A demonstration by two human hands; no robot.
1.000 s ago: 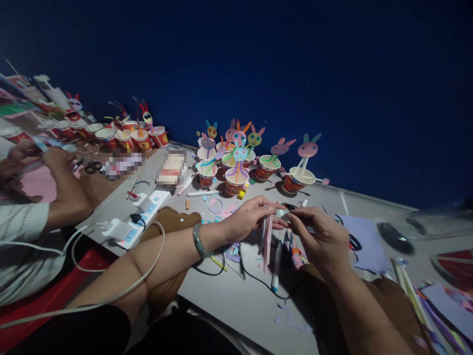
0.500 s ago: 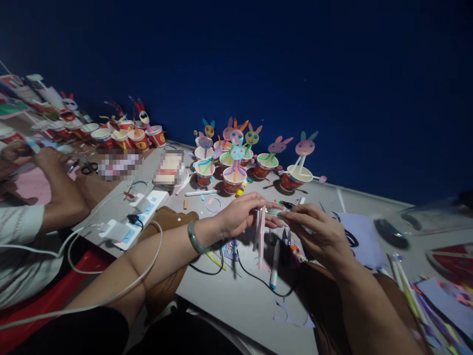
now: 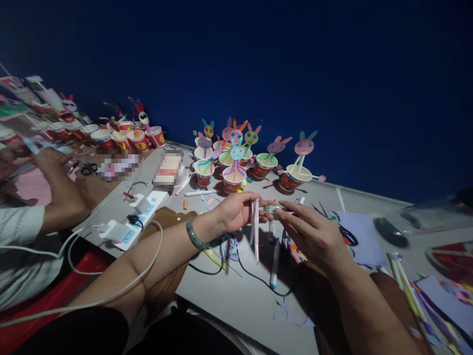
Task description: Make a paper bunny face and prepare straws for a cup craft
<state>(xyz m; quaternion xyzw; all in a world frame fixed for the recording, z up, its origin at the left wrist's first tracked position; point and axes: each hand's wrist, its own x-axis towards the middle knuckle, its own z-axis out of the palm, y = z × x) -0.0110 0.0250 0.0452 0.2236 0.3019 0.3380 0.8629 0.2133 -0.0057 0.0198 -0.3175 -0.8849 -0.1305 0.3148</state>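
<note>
My left hand (image 3: 236,213), with a green bangle at the wrist, is closed on thin white paper strips (image 3: 256,231) with reddish edges, which hang down past the fingers. Between the hands is a pale, ridged band (image 3: 271,209); its kind is unclear. My right hand (image 3: 314,229) has its fingertips closed on the right end of that band. Below the hands a white marker (image 3: 275,264) with a blue end lies on the table. Dark-handled tools near the right fingers are partly hidden.
Several red paper cups (image 3: 234,180) with paper rabbit figures stand behind my hands. A power strip (image 3: 142,219) with plugged-in chargers lies left, its cable crossing my left forearm. Purple paper (image 3: 360,236) lies right. Another person's arm (image 3: 62,182) is at the far left.
The hanging strips and my left fingers have shifted slightly left. My right hand has followed a little to the left, its fingers straighter over the pale band.
</note>
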